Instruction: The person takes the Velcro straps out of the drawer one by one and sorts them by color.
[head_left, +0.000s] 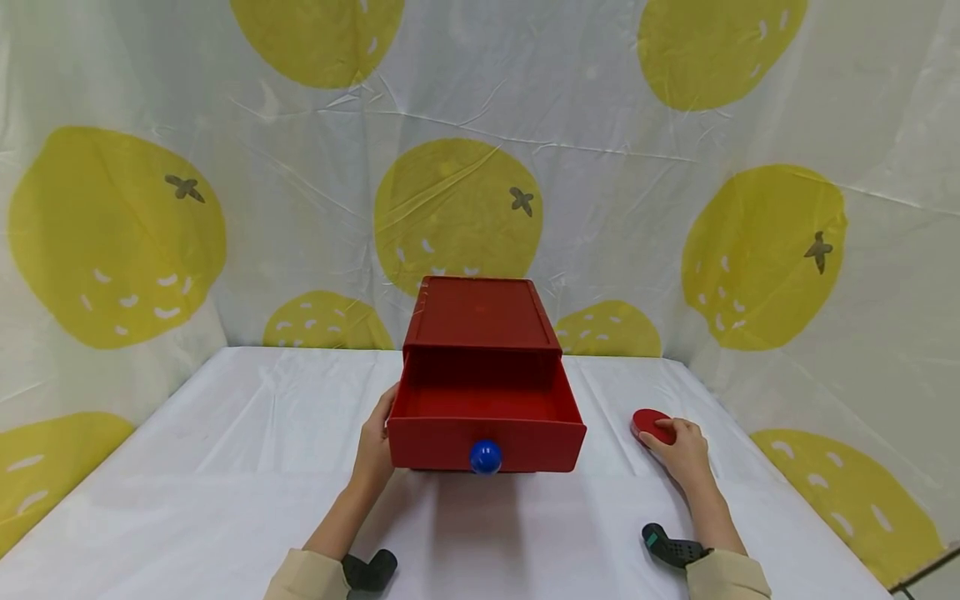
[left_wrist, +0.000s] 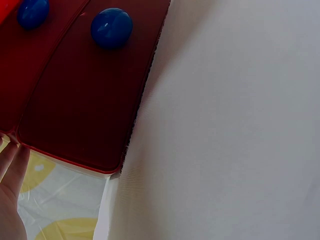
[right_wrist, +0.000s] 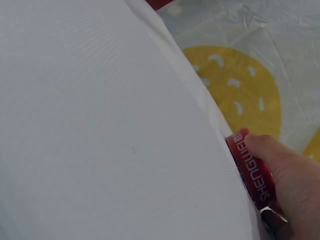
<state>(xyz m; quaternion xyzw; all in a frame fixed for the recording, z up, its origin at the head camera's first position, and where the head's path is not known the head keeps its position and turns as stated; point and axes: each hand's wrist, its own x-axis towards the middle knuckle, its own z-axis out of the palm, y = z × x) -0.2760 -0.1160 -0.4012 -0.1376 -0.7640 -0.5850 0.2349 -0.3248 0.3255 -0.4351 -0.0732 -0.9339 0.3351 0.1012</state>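
In the middle of the head view stands a red drawer box (head_left: 483, 312). Its upper drawer (head_left: 431, 443) is pulled out toward me, with a bare interior and a blue knob (head_left: 486, 457). A lower drawer (left_wrist: 82, 105) with its own blue knob (left_wrist: 111, 28) shows in the left wrist view. My left hand (head_left: 373, 450) touches the box's left side with fairly straight fingers; its thumb is hidden. On the right, my right hand (head_left: 684, 450) grips a short red cylinder (head_left: 647, 423) between thumb and fingers. White SHENGWEI lettering runs around its side.
A white cloth (head_left: 247, 450) covers the table. Behind and at the sides hangs a pale curtain (head_left: 585, 225) printed with yellow lemons. Black wrist devices (head_left: 670, 547) are strapped on both forearms. A dark bar (head_left: 926, 568) crosses the lower right corner.
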